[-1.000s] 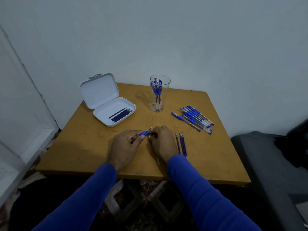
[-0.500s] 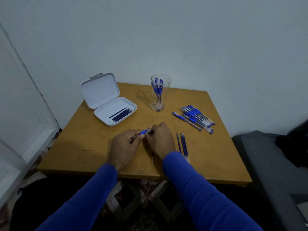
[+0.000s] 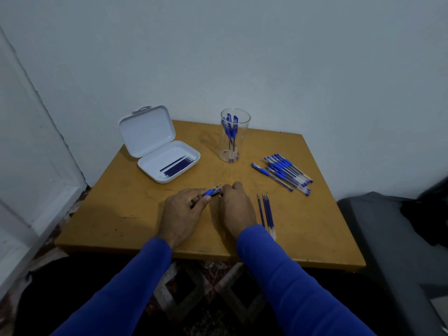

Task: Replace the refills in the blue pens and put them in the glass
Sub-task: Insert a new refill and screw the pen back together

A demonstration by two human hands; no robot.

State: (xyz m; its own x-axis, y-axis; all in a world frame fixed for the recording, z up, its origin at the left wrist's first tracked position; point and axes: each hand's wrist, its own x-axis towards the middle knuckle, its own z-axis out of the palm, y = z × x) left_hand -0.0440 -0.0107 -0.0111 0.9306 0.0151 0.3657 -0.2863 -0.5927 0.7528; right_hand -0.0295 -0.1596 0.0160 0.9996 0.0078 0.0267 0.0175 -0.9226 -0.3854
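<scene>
My left hand (image 3: 182, 214) pinches a blue pen (image 3: 211, 191) by its grip, tip pointing up and right. My right hand (image 3: 236, 207) sits curled right beside it, fingers at the pen's front end; what they hold is hidden. A clear glass (image 3: 234, 135) with a few blue pens stands at the back of the table. Several blue pens (image 3: 283, 172) lie in a pile on the right. Three loose refills (image 3: 265, 210) lie just right of my right hand. An open white case (image 3: 167, 154) at the back left holds several dark blue refills (image 3: 178, 166).
The work surface is a small wooden table (image 3: 121, 214) set against a white wall. A dark grey seat (image 3: 392, 238) stands to the right of the table. A white door frame runs along the left.
My right hand has slid slightly left and closer to the pen's tip. The left hand keeps hold of the pen in the same place.
</scene>
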